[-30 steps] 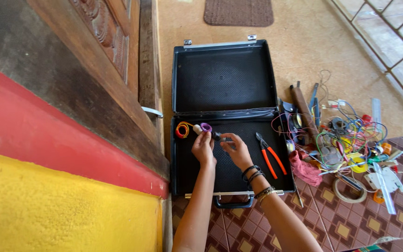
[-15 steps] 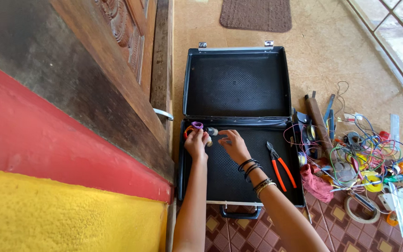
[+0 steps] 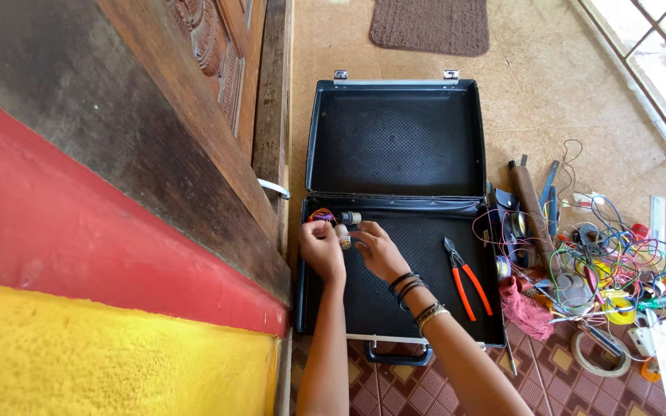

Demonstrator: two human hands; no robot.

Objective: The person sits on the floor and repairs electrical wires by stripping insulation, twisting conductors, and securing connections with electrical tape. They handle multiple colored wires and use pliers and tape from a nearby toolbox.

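An open black tool case (image 3: 425,323) lies on the floor. My left hand (image 3: 321,250) rests at the case's back left corner, fingers curled over small metal parts (image 3: 344,236) beside an orange and purple wire coil (image 3: 319,215). My right hand (image 3: 375,250), with dark bangles at the wrist, touches the same parts from the right. A short dark cylinder (image 3: 351,218) lies just behind them. Red-handled pliers (image 3: 468,281) lie in the case's right half.
A tangle of coloured wires (image 3: 610,270), tape rolls, a red rag (image 3: 524,308) and hand tools is spread over the floor right of the case. A carved wooden door (image 3: 217,85) and painted wall stand at left. A brown mat (image 3: 429,25) lies beyond.
Both hands have shifted slightly left and lowered the small parts toward the case's back left corner beside the wire coil. The camera view has also drifted.
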